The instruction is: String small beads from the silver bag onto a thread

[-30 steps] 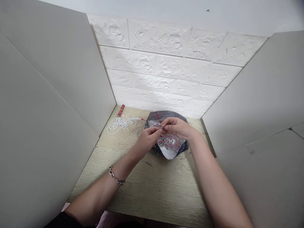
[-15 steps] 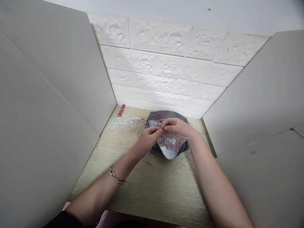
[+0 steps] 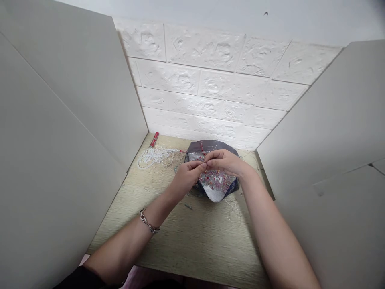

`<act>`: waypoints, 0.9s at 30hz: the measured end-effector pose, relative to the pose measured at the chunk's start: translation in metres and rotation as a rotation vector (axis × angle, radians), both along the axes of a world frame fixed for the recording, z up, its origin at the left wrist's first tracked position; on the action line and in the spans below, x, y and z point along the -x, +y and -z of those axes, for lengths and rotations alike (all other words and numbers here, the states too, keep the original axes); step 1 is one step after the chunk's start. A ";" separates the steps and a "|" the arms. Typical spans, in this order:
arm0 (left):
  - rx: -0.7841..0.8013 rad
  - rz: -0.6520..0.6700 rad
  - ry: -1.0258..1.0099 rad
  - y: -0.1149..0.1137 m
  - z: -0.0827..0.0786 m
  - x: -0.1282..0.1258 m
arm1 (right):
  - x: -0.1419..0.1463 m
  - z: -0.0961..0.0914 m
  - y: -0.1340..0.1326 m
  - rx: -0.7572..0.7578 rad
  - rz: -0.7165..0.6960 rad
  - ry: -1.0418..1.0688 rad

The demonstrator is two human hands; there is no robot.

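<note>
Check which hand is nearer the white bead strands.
Left. The left hand is right of the white bead strands, at the left side of the bag; the right hand is farther right, over the bag.

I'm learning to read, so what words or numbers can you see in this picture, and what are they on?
There are none that I can read.
Red tube: pale marks, too small to tell if they are writing.
Open bag of beads: no readable words on the parts showing.
Brick-patterned wall: no words.
</note>
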State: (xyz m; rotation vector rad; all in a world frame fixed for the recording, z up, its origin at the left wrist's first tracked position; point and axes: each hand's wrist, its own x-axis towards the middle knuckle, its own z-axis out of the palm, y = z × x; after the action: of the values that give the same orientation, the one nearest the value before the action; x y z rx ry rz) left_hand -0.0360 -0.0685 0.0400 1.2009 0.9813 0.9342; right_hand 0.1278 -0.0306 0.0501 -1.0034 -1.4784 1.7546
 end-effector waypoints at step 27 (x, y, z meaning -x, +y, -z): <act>0.104 0.076 -0.174 0.001 -0.001 0.000 | 0.008 -0.028 -0.010 -0.479 0.119 -0.528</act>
State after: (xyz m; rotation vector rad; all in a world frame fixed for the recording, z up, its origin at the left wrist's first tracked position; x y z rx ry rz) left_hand -0.0358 -0.0679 0.0409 1.0439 0.8296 0.9005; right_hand 0.1202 -0.0409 0.0781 -1.3088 -1.9857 1.0058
